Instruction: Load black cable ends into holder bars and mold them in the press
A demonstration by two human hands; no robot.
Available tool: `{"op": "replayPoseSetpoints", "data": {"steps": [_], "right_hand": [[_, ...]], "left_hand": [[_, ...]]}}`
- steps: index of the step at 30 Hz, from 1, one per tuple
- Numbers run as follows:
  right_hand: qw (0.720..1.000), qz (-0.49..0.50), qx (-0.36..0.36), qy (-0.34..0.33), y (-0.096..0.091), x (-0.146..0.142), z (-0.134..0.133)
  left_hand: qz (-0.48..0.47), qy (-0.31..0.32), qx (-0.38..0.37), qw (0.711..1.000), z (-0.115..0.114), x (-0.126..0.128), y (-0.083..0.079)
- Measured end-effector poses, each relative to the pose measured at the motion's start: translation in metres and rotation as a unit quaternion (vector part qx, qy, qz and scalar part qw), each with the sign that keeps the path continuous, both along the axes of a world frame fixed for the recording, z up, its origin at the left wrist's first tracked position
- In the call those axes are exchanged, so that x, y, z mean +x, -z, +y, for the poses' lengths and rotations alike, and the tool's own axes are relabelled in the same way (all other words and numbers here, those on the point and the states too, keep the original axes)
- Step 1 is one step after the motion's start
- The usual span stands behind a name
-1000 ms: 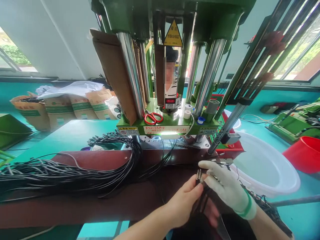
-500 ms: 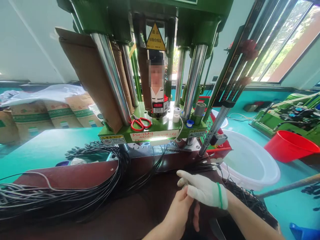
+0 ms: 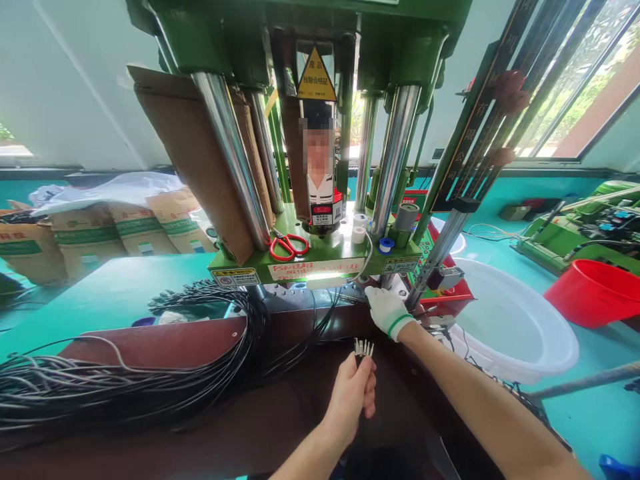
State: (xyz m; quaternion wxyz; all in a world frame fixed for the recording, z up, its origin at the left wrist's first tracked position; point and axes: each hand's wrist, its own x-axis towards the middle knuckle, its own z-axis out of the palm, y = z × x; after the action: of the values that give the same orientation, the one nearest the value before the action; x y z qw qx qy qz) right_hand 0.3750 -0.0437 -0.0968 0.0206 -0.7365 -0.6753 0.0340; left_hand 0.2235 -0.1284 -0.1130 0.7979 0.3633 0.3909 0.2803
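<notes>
My bare left hand (image 3: 350, 387) is closed around a small bunch of cable ends, whose metal connector tips (image 3: 364, 347) stick up above the fist. My right hand (image 3: 387, 312), in a white glove with a green cuff, reaches to the lower right front of the green press (image 3: 345, 252). Its fingers look curled beside the metal bed plate (image 3: 287, 301); whatever they grip is hidden. Black cables (image 3: 320, 327) run from the bed over the brown table (image 3: 280, 413), left of my hands. A thick bundle of black cables (image 3: 215, 360) lies further left.
Red-handled scissors (image 3: 289, 247), white rolls (image 3: 359, 233) and a blue spool (image 3: 385, 245) sit on the press ledge. At right are a large white tub (image 3: 520, 320) and a red bucket (image 3: 595, 293). A person (image 3: 320, 180) is visible through the press.
My hands have come apart. The gloved right hand has moved forward to the press bed, while the left stays over the table, with its metal-tipped cable ends now exposed.
</notes>
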Motion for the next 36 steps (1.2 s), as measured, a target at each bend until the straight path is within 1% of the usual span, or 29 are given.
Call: {"op": "replayPoseSetpoints", "data": {"steps": [3, 7, 10, 11, 12, 13, 14, 16, 17, 18, 19, 21, 23, 26, 28, 30, 33, 35, 36], "right_hand": [[0.999, 0.022, -0.037, 0.004, -0.006, 0.001, -0.006], [0.989, 0.111, -0.097, 0.002, -0.019, 0.009, -0.025], [0.975, 0.181, -0.125, 0.023, -0.026, 0.012, -0.057], [0.967, 0.211, -0.135, 0.036, -0.026, 0.011, -0.071], [0.953, 0.263, -0.139, 0.051, -0.024, 0.009, -0.085], [0.930, 0.334, -0.137, 0.069, -0.022, 0.007, -0.099], [0.893, 0.422, -0.125, 0.089, -0.018, 0.004, -0.112], [0.797, 0.583, -0.082, 0.132, -0.009, -0.002, -0.133], [0.754, 0.637, -0.059, 0.149, -0.005, -0.005, -0.140], [0.726, 0.667, -0.042, 0.161, -0.001, -0.008, -0.146], [0.707, 0.686, -0.029, 0.170, 0.002, -0.011, -0.149], [0.681, 0.710, -0.009, 0.177, 0.006, -0.014, -0.152], [0.670, 0.721, 0.004, 0.175, 0.006, -0.014, -0.152], [0.669, 0.723, 0.003, 0.169, 0.004, -0.013, -0.152], [0.674, 0.720, -0.002, 0.165, 0.004, -0.013, -0.153], [0.685, 0.710, 0.009, 0.162, 0.007, -0.015, -0.153], [0.703, 0.691, 0.071, 0.149, 0.014, -0.020, -0.154], [0.703, 0.690, 0.094, 0.143, 0.017, -0.022, -0.153], [0.702, 0.691, 0.092, 0.146, 0.017, -0.022, -0.153]], "left_hand": [[0.007, 0.013, 0.006, 1.000, -0.002, -0.002, -0.003], [0.015, 0.021, 0.014, 1.000, -0.004, -0.006, -0.007], [0.002, 0.027, 0.000, 1.000, -0.005, -0.008, -0.007], [-0.010, 0.029, -0.006, 1.000, -0.006, -0.009, -0.007], [-0.022, 0.032, -0.010, 0.999, -0.006, -0.008, -0.007], [-0.032, 0.037, -0.011, 0.999, -0.007, -0.007, -0.007], [-0.036, 0.045, -0.007, 0.998, -0.007, -0.006, -0.006], [-0.026, 0.070, 0.019, 0.997, -0.009, 0.000, -0.006], [-0.013, 0.084, 0.040, 0.996, -0.009, 0.002, -0.007], [0.003, 0.099, 0.062, 0.993, -0.010, 0.005, -0.008], [0.019, 0.113, 0.082, 0.990, -0.011, 0.008, -0.010], [0.046, 0.129, 0.114, 0.984, -0.013, 0.012, -0.012], [0.066, 0.131, 0.133, 0.980, -0.015, 0.014, -0.013], [0.085, 0.125, 0.156, 0.976, -0.015, 0.013, -0.012], [0.088, 0.120, 0.172, 0.974, -0.015, 0.013, -0.010], [0.087, 0.113, 0.189, 0.972, -0.014, 0.013, -0.008], [0.086, 0.112, 0.212, 0.967, -0.013, 0.012, -0.005], [0.088, 0.111, 0.226, 0.964, -0.013, 0.012, -0.003], [0.091, 0.103, 0.238, 0.961, -0.013, 0.012, -0.002]]}}
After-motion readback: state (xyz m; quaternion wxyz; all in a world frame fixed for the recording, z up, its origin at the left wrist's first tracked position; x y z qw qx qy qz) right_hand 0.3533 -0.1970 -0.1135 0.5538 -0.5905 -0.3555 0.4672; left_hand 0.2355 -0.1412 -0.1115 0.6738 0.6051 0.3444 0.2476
